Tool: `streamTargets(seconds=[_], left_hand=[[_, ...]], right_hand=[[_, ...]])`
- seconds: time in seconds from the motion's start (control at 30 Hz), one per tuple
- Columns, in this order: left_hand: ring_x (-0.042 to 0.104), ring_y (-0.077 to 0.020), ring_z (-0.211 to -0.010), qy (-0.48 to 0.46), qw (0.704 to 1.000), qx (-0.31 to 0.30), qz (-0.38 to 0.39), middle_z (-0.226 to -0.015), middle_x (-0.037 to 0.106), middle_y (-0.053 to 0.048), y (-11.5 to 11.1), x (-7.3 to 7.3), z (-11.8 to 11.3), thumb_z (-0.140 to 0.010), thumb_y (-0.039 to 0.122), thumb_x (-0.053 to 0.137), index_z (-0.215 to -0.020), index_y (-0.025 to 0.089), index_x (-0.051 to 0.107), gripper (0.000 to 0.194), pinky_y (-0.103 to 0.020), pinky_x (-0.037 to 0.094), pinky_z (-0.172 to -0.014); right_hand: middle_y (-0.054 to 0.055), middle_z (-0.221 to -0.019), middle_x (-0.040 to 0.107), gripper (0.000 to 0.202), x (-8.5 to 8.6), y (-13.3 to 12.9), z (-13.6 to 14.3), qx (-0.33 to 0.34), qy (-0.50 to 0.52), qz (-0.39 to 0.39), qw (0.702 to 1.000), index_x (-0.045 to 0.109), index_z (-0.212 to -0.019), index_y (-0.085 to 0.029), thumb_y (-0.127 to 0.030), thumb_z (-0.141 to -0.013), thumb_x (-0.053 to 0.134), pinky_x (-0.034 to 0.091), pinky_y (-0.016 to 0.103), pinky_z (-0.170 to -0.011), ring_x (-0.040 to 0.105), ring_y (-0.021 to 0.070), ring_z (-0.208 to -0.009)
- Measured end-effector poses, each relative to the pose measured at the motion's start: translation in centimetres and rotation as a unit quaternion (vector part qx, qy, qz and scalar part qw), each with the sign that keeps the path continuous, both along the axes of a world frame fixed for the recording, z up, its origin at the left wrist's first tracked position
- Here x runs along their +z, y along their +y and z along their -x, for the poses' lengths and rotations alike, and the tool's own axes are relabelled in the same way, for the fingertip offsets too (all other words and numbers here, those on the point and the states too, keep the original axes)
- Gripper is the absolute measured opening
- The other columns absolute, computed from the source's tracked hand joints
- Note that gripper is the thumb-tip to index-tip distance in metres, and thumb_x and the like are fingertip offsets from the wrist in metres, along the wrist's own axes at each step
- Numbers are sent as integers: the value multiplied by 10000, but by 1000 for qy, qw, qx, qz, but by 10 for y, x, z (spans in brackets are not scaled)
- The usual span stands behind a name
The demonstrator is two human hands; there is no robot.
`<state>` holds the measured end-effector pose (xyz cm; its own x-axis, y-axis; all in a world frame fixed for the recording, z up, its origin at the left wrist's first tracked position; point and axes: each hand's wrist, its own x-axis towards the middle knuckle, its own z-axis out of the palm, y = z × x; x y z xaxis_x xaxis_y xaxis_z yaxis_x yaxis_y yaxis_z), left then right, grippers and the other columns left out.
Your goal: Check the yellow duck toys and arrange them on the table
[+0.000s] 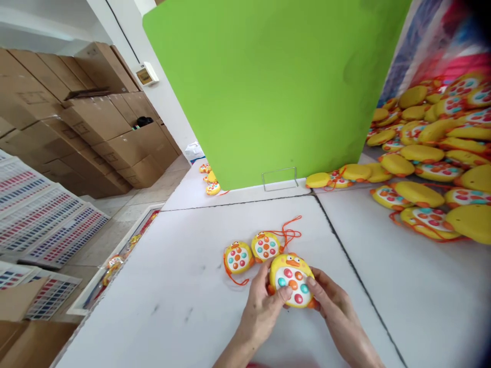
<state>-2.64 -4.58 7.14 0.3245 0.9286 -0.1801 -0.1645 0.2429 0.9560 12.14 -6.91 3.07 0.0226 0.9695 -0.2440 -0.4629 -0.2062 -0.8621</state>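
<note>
Between my two hands is a yellow duck-shaped push-button toy (293, 275), its white front with coloured round buttons facing me. My left hand (264, 301) grips its left side, the thumb on the lower buttons. On the other side my right hand (329, 296) holds the edge, its thumb near a teal button. Just beyond, two more duck toys lie face up on the white table (172, 286): one at the left (238, 257) with an orange cord below it, and one behind the held toy (266, 246) with its cord (289, 232) looped to the right.
A large pile of duck toys (433, 153) spreads over the table's right side. A green board (276, 92) stands upright at the back, a wire stand (280, 180) at its foot. Cardboard boxes (107, 122) and white plastic crates (46, 214) are stacked at the left beyond the table.
</note>
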Motion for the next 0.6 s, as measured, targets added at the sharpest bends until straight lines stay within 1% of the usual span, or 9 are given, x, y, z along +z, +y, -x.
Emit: streamTargets(seconds=[0.07,0.13,0.2,0.23,0.33,0.4,0.5,0.6], left_hand=[[601,-253,-1078,9,1000,4,-6,-1212,623,-103,0,2,0,-773,298,706,-1261,188,506,538,-313,523,-854],[597,-257,-1092,21,1000,8,3,-1219,618,-103,0,5,0,-763,295,711,-1270,194,493,561,-291,536,-807],[616,-260,-1058,34,999,15,16,-1196,629,-104,2,9,-2,-780,304,689,-1248,190,507,514,-273,547,-729],[628,-255,-1033,36,999,25,22,-1168,642,-101,3,11,-3,-795,302,669,-1216,184,528,459,-273,547,-720],[640,-232,-996,21,997,69,23,-1096,670,-84,6,14,-7,-819,263,635,-1124,170,572,325,-304,528,-826],[636,-233,-1002,13,996,84,24,-1103,665,-85,7,14,-8,-818,261,642,-1127,171,568,330,-319,520,-854],[629,-238,-1023,9,995,94,37,-1119,659,-87,6,12,-9,-823,317,648,-1139,181,568,353,-323,516,-861],[600,-234,-1101,-3,993,101,58,-1183,644,-80,4,7,-10,-854,391,605,-1171,210,570,366,-318,492,-908]], right_hand=[[114,-1193,647,520,-1,0,-3,2,-23,-2,1000,590,-1230,-198,-527,-828,617,563,341,-778,630,289,-1021],[108,-1195,650,519,1,0,-5,6,-56,-17,998,586,-1254,-202,-512,-839,609,548,359,-842,621,290,-1048],[91,-1217,642,475,3,1,-6,15,-85,-40,995,606,-1239,-219,-479,-842,619,523,356,-901,603,283,-1088],[82,-1235,634,455,4,1,-6,18,-96,-48,994,616,-1231,-232,-473,-845,618,520,347,-909,595,277,-1104],[70,-1286,601,455,3,0,-5,11,-113,-42,993,614,-1243,-255,-509,-869,563,554,325,-836,607,266,-1080],[80,-1293,593,477,0,0,-6,9,-109,-31,993,609,-1253,-248,-537,-886,515,574,330,-767,625,270,-1035],[83,-1268,610,483,-4,0,-7,18,-114,-27,993,598,-1258,-237,-537,-890,508,567,321,-740,633,260,-989],[92,-1243,623,518,1,1,-6,25,-123,-33,992,545,-1298,-229,-527,-874,541,559,303,-701,634,251,-964]])
